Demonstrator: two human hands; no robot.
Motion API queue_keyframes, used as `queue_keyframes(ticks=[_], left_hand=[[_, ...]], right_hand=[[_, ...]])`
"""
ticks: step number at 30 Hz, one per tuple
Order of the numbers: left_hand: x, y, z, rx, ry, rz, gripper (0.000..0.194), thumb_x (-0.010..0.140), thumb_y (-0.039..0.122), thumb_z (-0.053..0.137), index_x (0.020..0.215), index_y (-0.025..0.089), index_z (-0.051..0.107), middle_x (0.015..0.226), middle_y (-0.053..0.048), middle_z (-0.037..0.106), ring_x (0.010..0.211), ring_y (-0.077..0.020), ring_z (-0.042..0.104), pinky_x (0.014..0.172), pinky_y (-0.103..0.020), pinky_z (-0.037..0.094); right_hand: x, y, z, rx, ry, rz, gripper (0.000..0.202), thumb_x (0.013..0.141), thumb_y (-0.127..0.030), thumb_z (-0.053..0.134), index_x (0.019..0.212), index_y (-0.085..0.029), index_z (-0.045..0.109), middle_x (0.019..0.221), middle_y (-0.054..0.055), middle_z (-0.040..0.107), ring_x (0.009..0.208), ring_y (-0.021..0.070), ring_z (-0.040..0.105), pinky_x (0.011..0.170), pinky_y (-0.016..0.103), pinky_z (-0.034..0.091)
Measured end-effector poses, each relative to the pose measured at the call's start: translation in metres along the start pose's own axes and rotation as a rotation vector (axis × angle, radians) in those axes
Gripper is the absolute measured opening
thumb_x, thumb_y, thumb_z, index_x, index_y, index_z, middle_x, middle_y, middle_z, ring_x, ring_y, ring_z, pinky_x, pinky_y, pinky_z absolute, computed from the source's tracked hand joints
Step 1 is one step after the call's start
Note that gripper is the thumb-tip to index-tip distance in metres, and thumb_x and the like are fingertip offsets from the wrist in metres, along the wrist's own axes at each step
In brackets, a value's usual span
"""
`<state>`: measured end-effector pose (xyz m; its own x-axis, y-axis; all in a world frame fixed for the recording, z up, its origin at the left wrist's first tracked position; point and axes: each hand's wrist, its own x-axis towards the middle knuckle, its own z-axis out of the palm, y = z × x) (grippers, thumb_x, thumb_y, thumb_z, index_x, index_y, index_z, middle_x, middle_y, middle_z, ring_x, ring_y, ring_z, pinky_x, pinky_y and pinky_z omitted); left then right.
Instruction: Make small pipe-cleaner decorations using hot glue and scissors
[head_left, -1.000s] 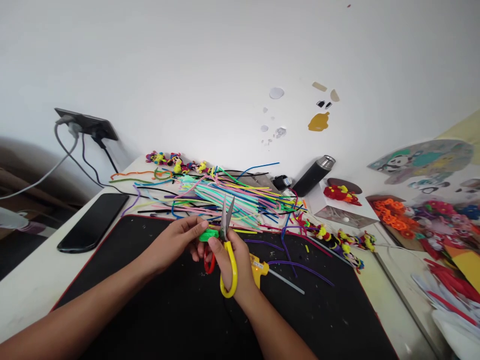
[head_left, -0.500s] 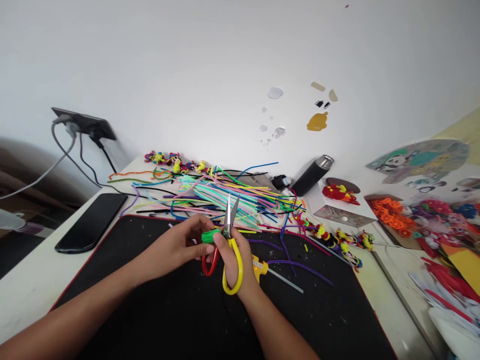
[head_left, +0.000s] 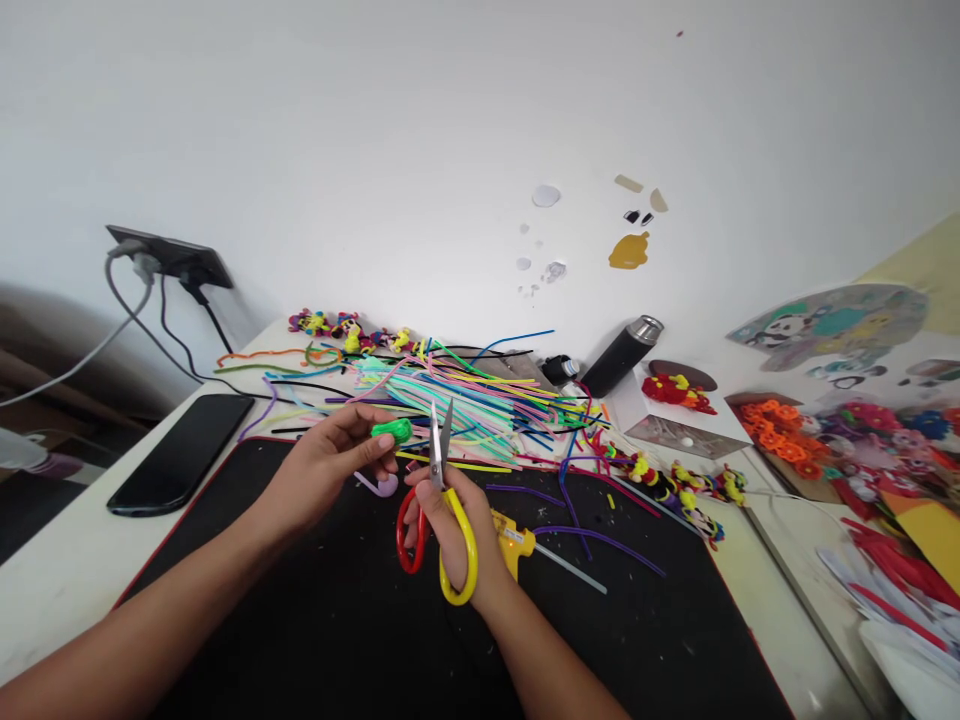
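Observation:
My left hand (head_left: pixel 334 462) pinches a small green bundle (head_left: pixel 392 432) that looks like folded pipe cleaner, held above the black mat (head_left: pixel 352 620). My right hand (head_left: pixel 454 530) grips a pair of scissors (head_left: pixel 439 470) with one red and one yellow handle; the blades point up and away, slightly parted. The green bundle is just left of the blades and apart from them. Beneath my left fingers, a pale purple curled piece (head_left: pixel 385 486) shows on the mat. Behind my right wrist lies a yellow glue gun (head_left: pixel 513 540) with a glue stick in it, partly hidden.
Many coloured pipe cleaners (head_left: pixel 450 395) lie piled along the mat's far edge. A phone (head_left: pixel 180 452) rests at left, a black thermos (head_left: pixel 621 358) at the wall. Small pipe-cleaner figures (head_left: pixel 697 512) lie at right, beside a white box (head_left: pixel 675 420). Purple stems (head_left: pixel 600 540) cross the mat.
My left hand has moved left and up with the green bundle, away from the scissors. My right hand has shifted slightly left and down, still holding the scissors.

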<state>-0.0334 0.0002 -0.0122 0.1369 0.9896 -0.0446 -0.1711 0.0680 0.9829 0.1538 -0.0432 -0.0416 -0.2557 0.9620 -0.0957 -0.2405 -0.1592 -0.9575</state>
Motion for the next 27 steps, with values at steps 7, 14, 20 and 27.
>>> queue_keyframes(ticks=[7, 14, 20, 27], left_hand=[[0.003, 0.001, -0.003, -0.033, 0.052, 0.032, 0.037, 0.077, 0.043, 0.090, 0.098, 0.019, 0.070, 0.070, -0.001, 0.071, 0.062, -0.0179, 0.067, 0.058, -0.028, 0.056], [0.003, 0.003, -0.009, 0.146, 0.060, 0.085, 0.038, 0.078, 0.045, 0.087, 0.099, 0.021, 0.068, 0.078, 0.000, 0.070, 0.066, -0.0184, 0.067, 0.062, -0.031, 0.057], [-0.001, 0.005, -0.009, 0.289, 0.064, 0.113, 0.039, 0.080, 0.050, 0.082, 0.102, 0.021, 0.067, 0.089, -0.004, 0.073, 0.078, -0.0226, 0.069, 0.067, -0.034, 0.058], [-0.002, 0.008, -0.009, 0.306, 0.054, 0.115, 0.037, 0.080, 0.048, 0.083, 0.100, 0.021, 0.067, 0.093, -0.005, 0.073, 0.077, -0.0225, 0.067, 0.067, -0.034, 0.058]], right_hand=[[-0.001, 0.010, 0.005, -0.076, -0.061, 0.025, 0.050, 0.095, -0.066, 0.064, 0.102, -0.016, 0.064, 0.069, -0.001, 0.061, 0.047, 0.0105, 0.056, 0.046, 0.021, 0.044], [0.001, 0.012, 0.008, -0.215, -0.080, 0.018, 0.049, 0.098, -0.065, 0.059, 0.104, -0.017, 0.066, 0.069, -0.002, 0.058, 0.046, 0.0099, 0.053, 0.043, 0.020, 0.040], [0.002, 0.011, 0.010, -0.318, -0.059, 0.024, 0.047, 0.099, -0.065, 0.057, 0.104, -0.018, 0.065, 0.069, -0.003, 0.058, 0.045, 0.0094, 0.053, 0.041, 0.019, 0.038], [0.002, 0.008, 0.008, -0.401, -0.023, 0.004, 0.049, 0.099, -0.067, 0.055, 0.102, -0.019, 0.065, 0.064, -0.003, 0.057, 0.043, 0.0094, 0.053, 0.042, 0.019, 0.037]])
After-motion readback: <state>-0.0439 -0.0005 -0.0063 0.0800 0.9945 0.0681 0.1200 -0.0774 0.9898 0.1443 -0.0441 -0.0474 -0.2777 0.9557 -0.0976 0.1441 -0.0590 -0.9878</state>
